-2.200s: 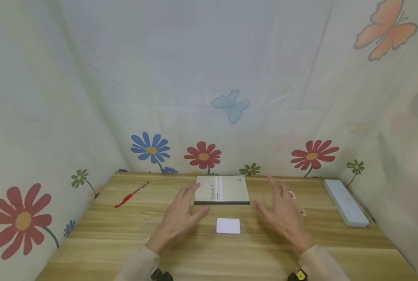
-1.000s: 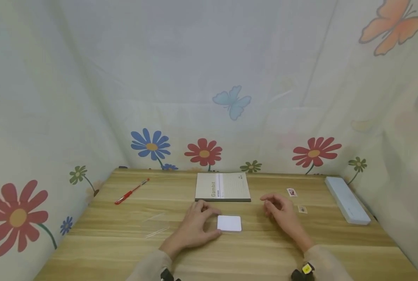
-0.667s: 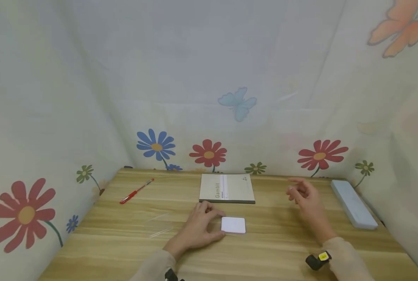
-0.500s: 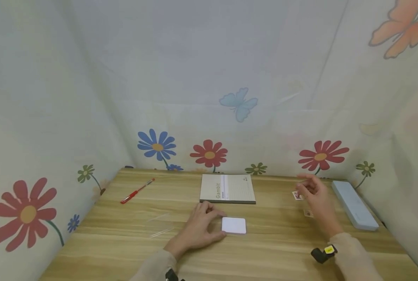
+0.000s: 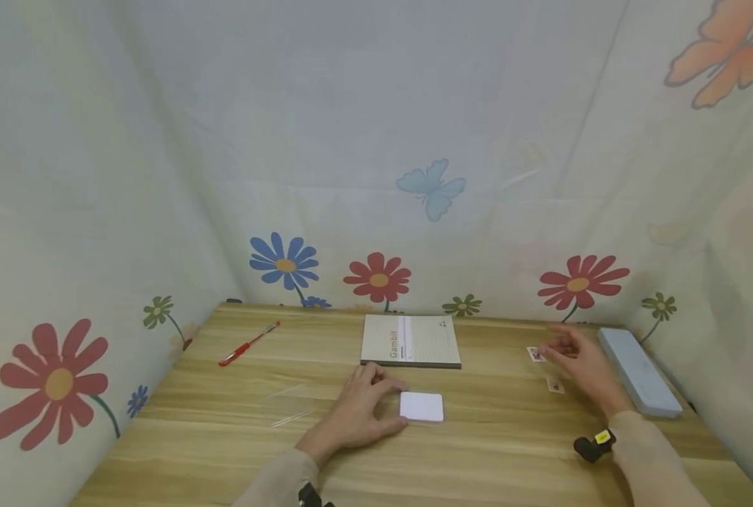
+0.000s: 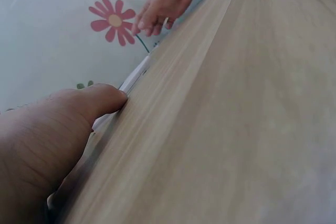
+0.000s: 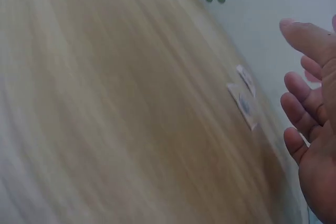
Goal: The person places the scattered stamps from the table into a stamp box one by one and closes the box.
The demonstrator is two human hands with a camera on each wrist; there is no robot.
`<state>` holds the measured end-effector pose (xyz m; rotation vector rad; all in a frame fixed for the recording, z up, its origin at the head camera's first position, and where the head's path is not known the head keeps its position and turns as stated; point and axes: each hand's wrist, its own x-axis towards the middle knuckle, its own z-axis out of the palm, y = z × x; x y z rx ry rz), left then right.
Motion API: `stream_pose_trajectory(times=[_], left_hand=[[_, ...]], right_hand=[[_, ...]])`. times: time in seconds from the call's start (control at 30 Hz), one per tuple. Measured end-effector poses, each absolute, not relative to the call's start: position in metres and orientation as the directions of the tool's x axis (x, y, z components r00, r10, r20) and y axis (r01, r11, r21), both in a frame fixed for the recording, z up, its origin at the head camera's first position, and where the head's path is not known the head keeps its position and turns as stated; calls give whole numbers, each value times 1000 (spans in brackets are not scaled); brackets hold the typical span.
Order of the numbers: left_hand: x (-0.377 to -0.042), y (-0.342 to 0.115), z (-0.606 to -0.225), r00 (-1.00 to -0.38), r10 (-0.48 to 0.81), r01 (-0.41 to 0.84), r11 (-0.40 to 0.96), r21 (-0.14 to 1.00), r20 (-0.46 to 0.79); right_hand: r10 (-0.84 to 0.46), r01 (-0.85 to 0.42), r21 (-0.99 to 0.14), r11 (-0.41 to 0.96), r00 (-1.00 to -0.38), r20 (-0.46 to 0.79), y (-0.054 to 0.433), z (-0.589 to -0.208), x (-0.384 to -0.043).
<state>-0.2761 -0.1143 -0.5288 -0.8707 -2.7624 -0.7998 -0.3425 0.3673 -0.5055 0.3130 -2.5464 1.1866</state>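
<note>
In the head view my left hand rests on the table, thumb and index finger at the left corners of a small white card with rounded corners. The left wrist view shows the thumb against the edge of the card. My right hand is at the right, above the table, fingers loosely curled and nothing between them. Just left of it lie two small stamps, a reddish one and a tan one. Both stamps also show in the right wrist view, left of the hand.
A Gambit notebook lies behind the card. The red pen is at the back left, a pale blue oblong case at the right edge. Clear plastic lies left of my left hand. A flowered curtain surrounds the wooden table.
My left hand has come down to the card's left edge and stays there. My right hand has moved from beside the notebook rightward to the stamps, which show more fully now.
</note>
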Motion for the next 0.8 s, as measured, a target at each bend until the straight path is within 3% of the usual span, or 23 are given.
stream_pose_trajectory(times=[0.33, 0.6, 0.8], left_hand=[[-278, -115, -527, -816, 500, 578, 694, 430, 289], [-277, -115, -526, -821, 498, 570, 698, 434, 278], [-277, -115, -527, -821, 497, 570, 701, 428, 280]], right_hand=[[-114, -273, -662, 698, -955, 274, 369, -514, -343], [-214, -323, -560, 763, -943, 254, 366, -513, -348], [-187, -295, -565, 771, -952, 242, 365, -514, -348]])
